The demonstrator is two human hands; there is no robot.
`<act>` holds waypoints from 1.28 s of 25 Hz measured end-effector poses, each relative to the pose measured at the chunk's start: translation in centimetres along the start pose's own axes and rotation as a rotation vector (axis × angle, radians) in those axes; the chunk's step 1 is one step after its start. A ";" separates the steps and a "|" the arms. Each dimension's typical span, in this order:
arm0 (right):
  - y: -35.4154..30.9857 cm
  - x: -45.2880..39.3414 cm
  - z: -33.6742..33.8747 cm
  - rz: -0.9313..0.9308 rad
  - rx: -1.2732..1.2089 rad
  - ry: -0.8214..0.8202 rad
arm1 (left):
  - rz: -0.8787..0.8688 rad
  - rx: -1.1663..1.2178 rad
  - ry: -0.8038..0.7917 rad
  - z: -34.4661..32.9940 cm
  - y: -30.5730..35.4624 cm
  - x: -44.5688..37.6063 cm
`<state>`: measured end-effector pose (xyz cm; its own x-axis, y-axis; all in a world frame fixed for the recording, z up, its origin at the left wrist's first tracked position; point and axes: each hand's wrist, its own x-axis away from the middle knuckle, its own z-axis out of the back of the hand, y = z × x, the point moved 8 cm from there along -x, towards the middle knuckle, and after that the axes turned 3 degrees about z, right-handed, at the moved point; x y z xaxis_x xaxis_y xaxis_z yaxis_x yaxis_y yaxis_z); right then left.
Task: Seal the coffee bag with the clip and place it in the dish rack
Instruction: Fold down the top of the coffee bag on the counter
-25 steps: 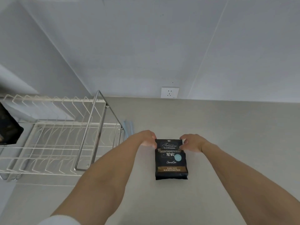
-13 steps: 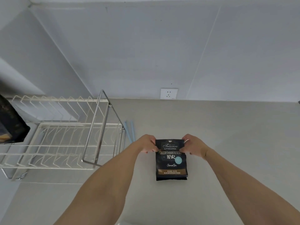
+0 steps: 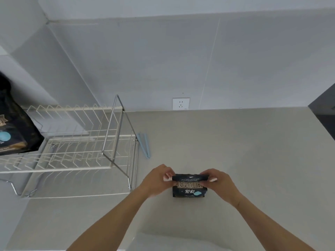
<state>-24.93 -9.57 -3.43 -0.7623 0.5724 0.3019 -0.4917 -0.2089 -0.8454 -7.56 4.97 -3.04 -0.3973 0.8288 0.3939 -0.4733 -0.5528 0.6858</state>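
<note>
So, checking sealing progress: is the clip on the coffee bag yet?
No, the blue clip lies on the counter beside the dish rack, apart from the coffee bag.

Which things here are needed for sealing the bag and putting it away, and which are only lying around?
Needed:
coffee bag, held at its top by left hand and right hand
blue clip on the counter
dish rack

Not needed:
second dark bag at the rack's left
wall socket
</note>
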 end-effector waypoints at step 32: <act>1.5 1.2 -3.6 0.019 -0.082 0.046 | 0.583 -0.186 0.188 4.0 -7.7 -6.3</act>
<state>-25.01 -6.32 -5.95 -0.7497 0.6057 0.2667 -0.4402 -0.1556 -0.8843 1.76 4.30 -8.30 -0.7543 0.3671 0.5443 -0.2595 -0.9282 0.2665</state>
